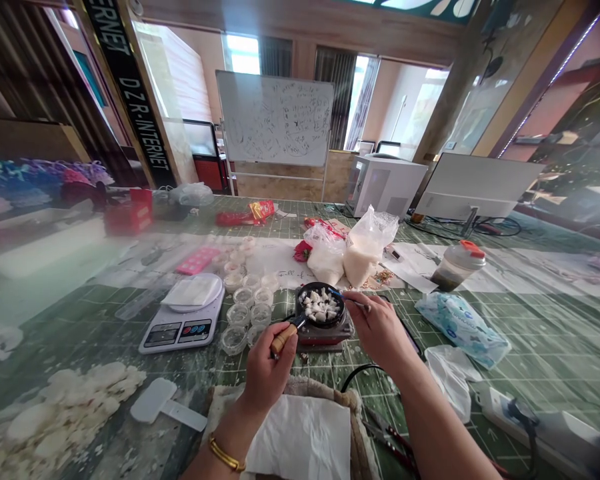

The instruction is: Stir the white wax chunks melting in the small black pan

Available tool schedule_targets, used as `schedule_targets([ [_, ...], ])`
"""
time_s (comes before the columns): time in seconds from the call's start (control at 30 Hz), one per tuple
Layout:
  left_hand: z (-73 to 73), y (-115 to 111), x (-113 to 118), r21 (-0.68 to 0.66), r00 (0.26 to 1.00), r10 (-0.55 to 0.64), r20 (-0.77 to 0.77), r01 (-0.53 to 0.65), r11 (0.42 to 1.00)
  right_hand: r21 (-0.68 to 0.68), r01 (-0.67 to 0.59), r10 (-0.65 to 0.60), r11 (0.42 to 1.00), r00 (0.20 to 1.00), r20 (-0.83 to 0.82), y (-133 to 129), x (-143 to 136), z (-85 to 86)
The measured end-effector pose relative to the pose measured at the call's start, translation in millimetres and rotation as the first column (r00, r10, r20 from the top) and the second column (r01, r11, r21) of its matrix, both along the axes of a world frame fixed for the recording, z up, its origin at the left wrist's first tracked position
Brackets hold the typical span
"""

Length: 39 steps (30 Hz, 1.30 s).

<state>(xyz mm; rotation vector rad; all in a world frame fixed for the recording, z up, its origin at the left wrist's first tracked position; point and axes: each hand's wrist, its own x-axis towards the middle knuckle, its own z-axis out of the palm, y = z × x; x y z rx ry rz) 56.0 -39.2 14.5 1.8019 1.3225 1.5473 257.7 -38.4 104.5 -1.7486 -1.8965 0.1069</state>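
My left hand [269,363] is closed round the wooden handle [283,339] of a small black frying pan [299,298]. White chunks [321,306] lie in the pan, which rests on a small dark red stove [323,341]. At the pan's right rim, my right hand [377,328] pinches a thin stick-like tool [336,293] with a bluish end pointing over the chunks. Its exact kind is hard to make out. Just left of the pan stand several clear round cups [239,314]. Below my wrists lies a white sheet [300,433] on a cloth.
A kitchen scale [183,325], a white scraper-like piece [155,402] and a heap of pale flakes [63,413] are at left. Behind the pan stand bags of white grains [364,257]. Right are a shaker bottle [459,265], a tissue pack [463,329], pliers [393,437] and a power strip [505,410].
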Motion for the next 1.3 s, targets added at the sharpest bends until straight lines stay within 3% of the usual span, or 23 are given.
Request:
schedule_targets([
  [0.1, 0.5, -0.2, -0.5, 0.017, 1.000, 0.012, -0.024, -0.012, 1.000, -0.046, -0.042, 0.041, 0.998, 0.999, -0.021, 3.4, -2.2, -4.0],
  [0.23, 2.0, 0.7, -0.2, 0.005, 1.000, 0.009, -0.017, -0.009, 1.000, 0.033, -0.058, 0.060, 0.998, 0.997, -0.054, 3.6, -4.1, -5.5],
  [0.4, 2.9, 0.8, 0.2, -0.002, 1.000, 0.006, -0.020, -0.006, 1.000, -0.011, -0.090, 0.090, 0.996, 0.995, -0.032, 1.0, -4.9, -5.1],
  [0.53, 2.8, -1.0, 0.2, -0.015, 1.000, -0.002, 0.021, 0.003, 1.000, 0.084, -0.050, 0.054, 0.995, 0.998, -0.046, -2.5, -3.4, -2.1],
  [0.7, 2.1, -1.1, 0.6, -0.047, 1.000, -0.006, 0.025, 0.007, 0.999, 0.019, -0.022, 0.022, 1.000, 1.000, -0.002, -3.6, -1.4, 0.7],
  [1.3, 2.8, -0.9, 0.7, -0.020, 1.000, 0.001, 0.023, -0.001, 1.000, 0.044, -0.058, 0.059, 0.997, 0.998, -0.036, -10.4, -4.5, 6.3],
])
